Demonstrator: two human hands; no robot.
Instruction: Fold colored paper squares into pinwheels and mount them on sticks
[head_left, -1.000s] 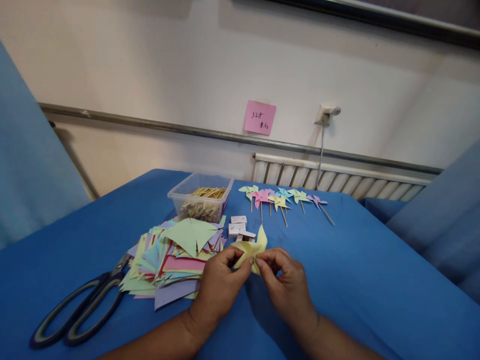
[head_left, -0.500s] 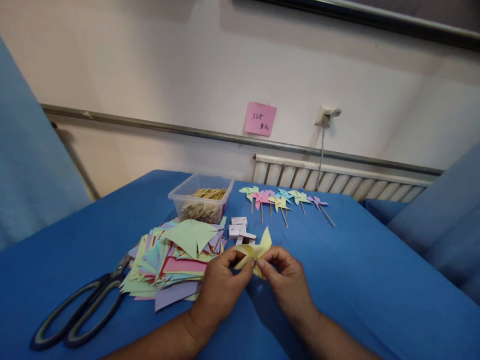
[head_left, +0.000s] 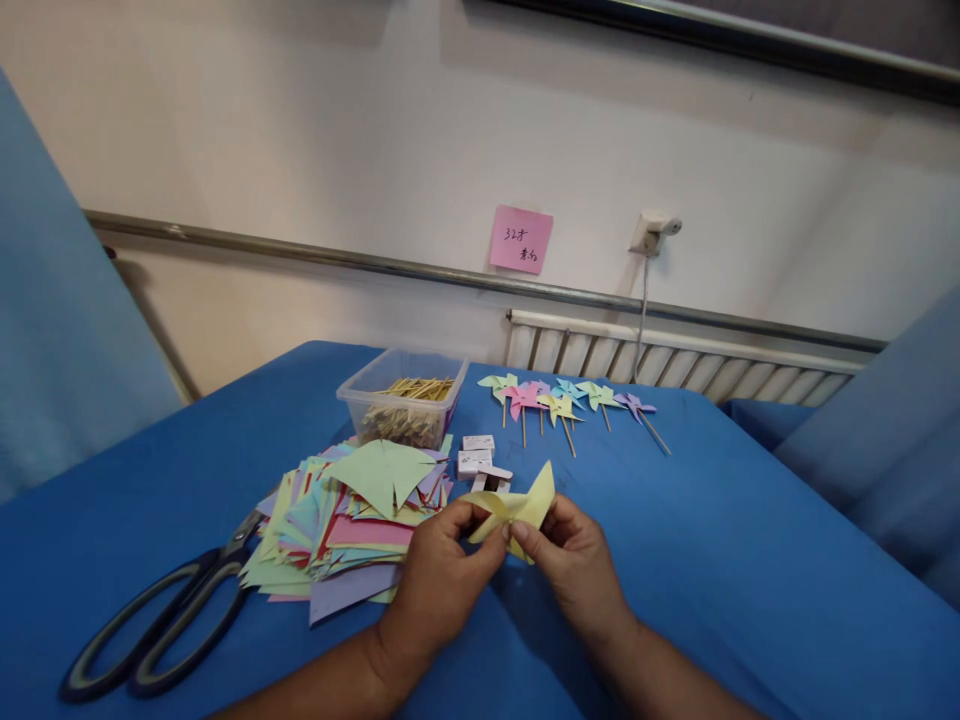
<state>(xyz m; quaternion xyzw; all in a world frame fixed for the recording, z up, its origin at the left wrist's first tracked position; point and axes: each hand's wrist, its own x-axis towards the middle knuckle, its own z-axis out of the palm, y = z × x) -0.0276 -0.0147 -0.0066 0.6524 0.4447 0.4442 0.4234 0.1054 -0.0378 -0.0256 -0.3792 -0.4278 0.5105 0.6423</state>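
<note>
a yellow paper pinwheel [head_left: 531, 505] is held above the counter [head_left: 712, 560], directly between the fingers; left hand [head_left: 442, 565] and right hand [head_left: 581, 570] both pinch it near its middle, neither clearly nearer, its long axis unclear.

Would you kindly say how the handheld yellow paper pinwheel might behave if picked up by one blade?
The yellow paper pinwheel would probably feel light, being just folded paper. Its blades look thin, so they may crease easily. It might spring open if released, since fingers pinch its middle.
</note>
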